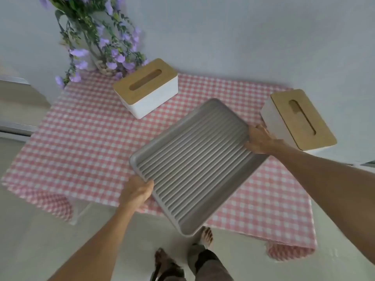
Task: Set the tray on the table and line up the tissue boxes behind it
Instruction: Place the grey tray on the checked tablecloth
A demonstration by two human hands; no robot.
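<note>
A grey ribbed tray (194,165) is held over the near half of the table, turned at an angle. My left hand (137,192) grips its near-left edge and my right hand (260,140) grips its far-right edge. A white tissue box with a wooden lid (145,88) stands on the pink checked tablecloth (85,134) behind the tray, to the left. A second white tissue box with a wooden lid (298,120) stands at the table's right edge, just beyond my right hand.
A vase of purple flowers (101,43) stands at the table's far-left corner against the white wall. The tablecloth hangs over the near edge. My feet (205,238) and legs show on the pale floor below the tray.
</note>
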